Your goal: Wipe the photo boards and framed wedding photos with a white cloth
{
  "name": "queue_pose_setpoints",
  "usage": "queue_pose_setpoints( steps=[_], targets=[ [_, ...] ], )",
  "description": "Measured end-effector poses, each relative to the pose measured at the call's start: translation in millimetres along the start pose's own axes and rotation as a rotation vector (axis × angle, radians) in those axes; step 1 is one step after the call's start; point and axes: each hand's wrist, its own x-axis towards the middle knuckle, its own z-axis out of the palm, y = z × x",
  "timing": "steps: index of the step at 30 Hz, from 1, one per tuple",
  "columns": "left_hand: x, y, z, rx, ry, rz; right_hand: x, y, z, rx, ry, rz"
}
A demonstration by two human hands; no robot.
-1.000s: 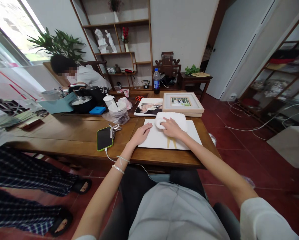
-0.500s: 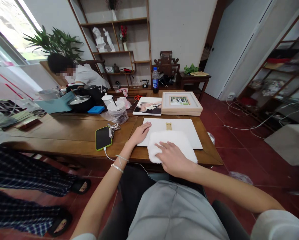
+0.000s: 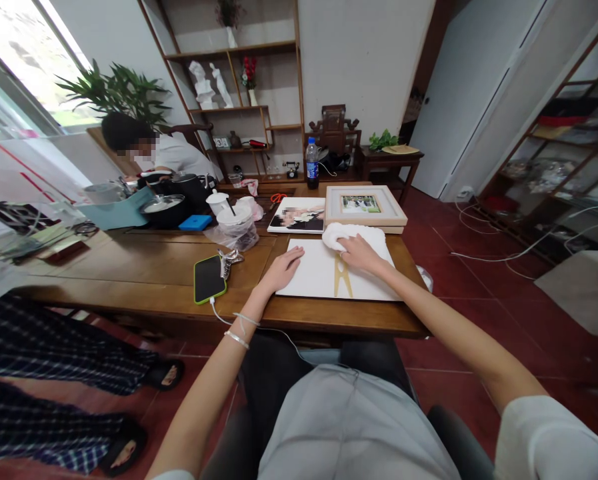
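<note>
A white board [image 3: 313,277] with a gold stand piece [image 3: 343,278] lies flat on the wooden table [image 3: 143,263] in front of me. My left hand [image 3: 283,268] rests flat on the board's left edge, fingers stretched out. My right hand [image 3: 357,252] presses a white cloth [image 3: 351,235] onto the board's far end, fingers bent over the cloth.
A framed photo [image 3: 363,207] and a photo print [image 3: 297,215] lie just beyond the board. A phone in a green case [image 3: 208,277], keys [image 3: 229,258] and a bagged drink cup [image 3: 235,223] sit to the left. Another person [image 3: 149,152] sits at the far left; plaid-clad legs [image 3: 53,353] are beside me.
My right hand slid the cloth from the board's near edge up to its far end, uncovering the gold stand piece. My left hand stayed on the board's left edge.
</note>
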Motion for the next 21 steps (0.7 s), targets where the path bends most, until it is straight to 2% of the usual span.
queue_pose_setpoints(
  steps=[3,6,11,16,18,21],
  targets=[
    [0.0,1.6,-0.5,0.005,-0.005,-0.005,-5.2,-4.5,-1.0,-0.037,-0.001,-0.027],
    [0.2,1.8,-0.2,0.005,-0.005,-0.009,-23.5,-19.7,-3.3,-0.112,-0.020,-0.096],
    [0.2,1.6,0.4,0.002,-0.002,-0.004,-75.9,-58.8,-21.3,-0.133,-0.086,-0.202],
    [-0.2,2.6,0.0,-0.003,0.005,0.006,-120.4,-92.5,-42.0,-0.052,-0.218,-0.276],
    [-0.2,2.6,0.1,-0.004,0.008,0.007,-124.6,-93.1,-44.3,-0.025,-0.216,-0.280],
    [-0.1,1.6,0.6,-0.003,0.005,0.004,-115.0,-77.8,-41.1,-0.003,-0.177,-0.213]
  ],
)
